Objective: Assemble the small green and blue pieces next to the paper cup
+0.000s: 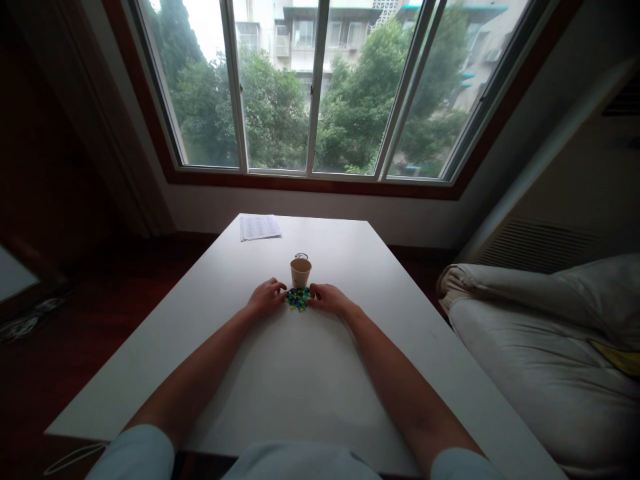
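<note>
Colorful pieces [299, 300]: piled on a white table [300, 387], near side of an upright cup [301, 275].
Left hand [267, 297]: fingers curled at the pieces' left edge — any pinch too small to tell.
Right hand [329, 298]: curled at their right edge — grip likewise unclear.

A home, judging by the pale sofa [525, 363], reddish floor [105, 317] and wide window [315, 87]
</note>
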The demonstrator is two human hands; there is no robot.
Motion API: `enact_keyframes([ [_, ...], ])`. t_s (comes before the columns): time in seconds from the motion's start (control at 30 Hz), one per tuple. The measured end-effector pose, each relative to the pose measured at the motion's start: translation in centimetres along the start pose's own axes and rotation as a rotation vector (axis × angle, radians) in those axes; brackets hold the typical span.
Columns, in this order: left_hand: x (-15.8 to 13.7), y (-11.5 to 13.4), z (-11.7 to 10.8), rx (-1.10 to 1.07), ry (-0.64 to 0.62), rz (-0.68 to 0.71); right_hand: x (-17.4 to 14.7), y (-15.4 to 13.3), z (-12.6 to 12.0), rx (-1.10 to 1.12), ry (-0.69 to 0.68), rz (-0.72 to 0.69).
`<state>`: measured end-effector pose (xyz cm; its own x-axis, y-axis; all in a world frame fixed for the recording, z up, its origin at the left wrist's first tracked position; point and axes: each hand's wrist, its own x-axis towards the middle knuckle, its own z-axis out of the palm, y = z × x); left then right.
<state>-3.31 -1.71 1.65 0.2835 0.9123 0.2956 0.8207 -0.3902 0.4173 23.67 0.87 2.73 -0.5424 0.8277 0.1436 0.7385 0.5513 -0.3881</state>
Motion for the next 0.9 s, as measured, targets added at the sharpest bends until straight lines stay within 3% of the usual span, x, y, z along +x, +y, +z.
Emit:
enact_keyframes([
  [0.4,-0.4,0.8,-0.7,0.002,-0.05,0.01,-0.1,-0.7,0.9,-0.095,0.108,0.056],
  [0.9,-0.4,1.0,-0.5,-0.002,-0.049,0.017,0.3,-0.9,1.5,-0.142,0.111,0.096],
])
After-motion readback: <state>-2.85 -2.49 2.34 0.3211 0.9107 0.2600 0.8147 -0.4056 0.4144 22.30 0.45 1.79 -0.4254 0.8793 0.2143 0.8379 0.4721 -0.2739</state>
